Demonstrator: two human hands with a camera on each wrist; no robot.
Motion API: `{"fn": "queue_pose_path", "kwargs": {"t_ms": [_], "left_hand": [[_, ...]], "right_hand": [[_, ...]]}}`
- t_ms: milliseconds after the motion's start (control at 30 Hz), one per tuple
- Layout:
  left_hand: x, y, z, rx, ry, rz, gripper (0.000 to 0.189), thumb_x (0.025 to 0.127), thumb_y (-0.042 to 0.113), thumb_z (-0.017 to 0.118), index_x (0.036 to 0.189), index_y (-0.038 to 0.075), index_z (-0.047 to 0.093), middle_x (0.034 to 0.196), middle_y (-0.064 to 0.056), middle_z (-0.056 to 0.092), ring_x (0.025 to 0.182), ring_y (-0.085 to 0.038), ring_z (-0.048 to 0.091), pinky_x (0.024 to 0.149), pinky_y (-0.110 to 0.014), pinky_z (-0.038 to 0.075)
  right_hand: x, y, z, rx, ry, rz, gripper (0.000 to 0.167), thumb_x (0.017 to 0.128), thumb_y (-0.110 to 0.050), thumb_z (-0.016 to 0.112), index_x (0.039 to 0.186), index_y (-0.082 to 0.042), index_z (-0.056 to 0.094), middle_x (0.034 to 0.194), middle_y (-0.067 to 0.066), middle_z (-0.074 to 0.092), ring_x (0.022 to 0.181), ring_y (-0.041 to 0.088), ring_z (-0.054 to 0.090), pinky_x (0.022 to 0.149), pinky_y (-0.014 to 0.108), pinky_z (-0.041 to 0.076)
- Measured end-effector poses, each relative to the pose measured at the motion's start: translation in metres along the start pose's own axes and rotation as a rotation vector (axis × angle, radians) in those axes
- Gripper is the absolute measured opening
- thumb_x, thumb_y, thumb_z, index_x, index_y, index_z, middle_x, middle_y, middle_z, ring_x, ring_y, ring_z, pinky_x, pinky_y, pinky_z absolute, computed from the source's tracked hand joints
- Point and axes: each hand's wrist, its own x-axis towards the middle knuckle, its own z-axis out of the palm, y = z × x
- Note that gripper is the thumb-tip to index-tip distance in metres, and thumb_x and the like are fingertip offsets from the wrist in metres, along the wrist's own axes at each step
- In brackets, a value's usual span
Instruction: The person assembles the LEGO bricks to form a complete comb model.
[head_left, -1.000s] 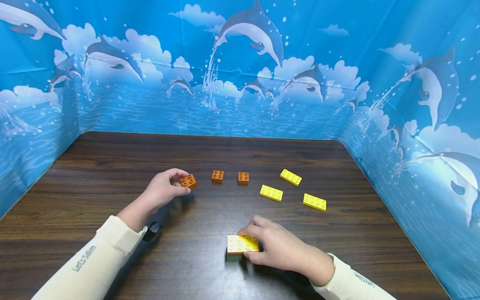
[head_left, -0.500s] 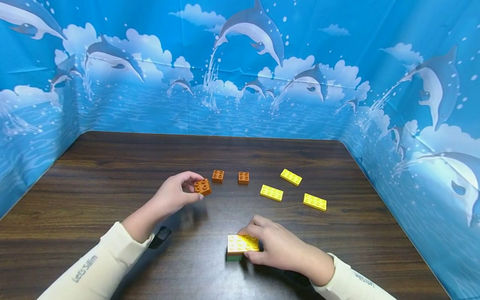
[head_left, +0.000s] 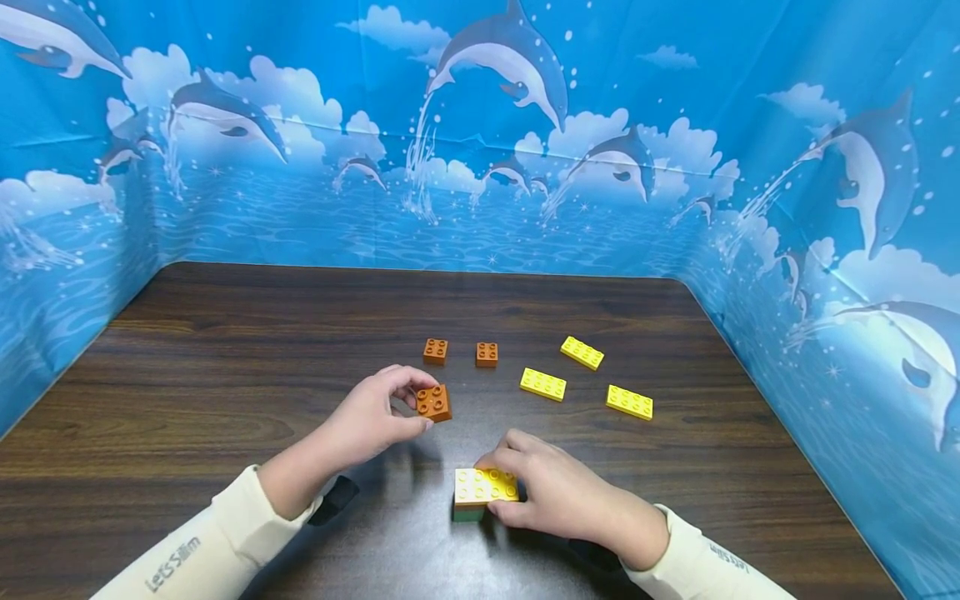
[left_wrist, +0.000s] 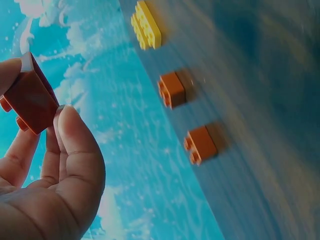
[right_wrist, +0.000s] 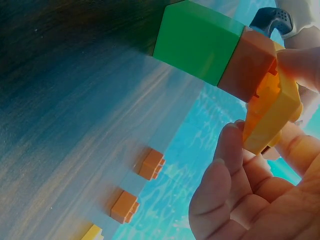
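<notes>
While the left hand (head_left: 377, 419) pinches it, 1 orange brick (head_left: 434, 403) hangs midair.

Seeing a dark wood-grain table (head_left: 225, 333) stretching from near to far. Seeing a blue curtain (head_left: 262, 25) hanging along its left, far and right sides. Noticing printed dolphins (head_left: 517, 52) leaping over pale waves (head_left: 300, 229), white clouds (head_left: 281, 87) showing behind.

bright head view, glare on tabletop (head_left: 405, 542), soft shadows, dimmer wrist views
</notes>
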Motion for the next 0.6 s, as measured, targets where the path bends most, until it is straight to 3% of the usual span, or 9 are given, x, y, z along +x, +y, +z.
{"fn": "queue_pose_path", "kwargs": {"t_ms": [600], "left_hand": [[-0.019, 0.014, 0.02, -0.036, -0.123, 0.065, 0.035, 0.081, 0.006, 0.073, 0.114, 0.007, 0.063, 0.101, -0.003, 0.054, 0.093, -0.025, 0.051, 0.069, -0.025, 0.051]], "right_hand": [[0.001, -0.001, -0.001, 0.008, -0.005, 0.005, 0.034, 0.084, -0.026, 0.072, 0.117, -0.02, 0.068, 0.095, -0.011, 0.05, 0.077, 0.003, 0.047, 0.067, 0.018, 0.042]]}}
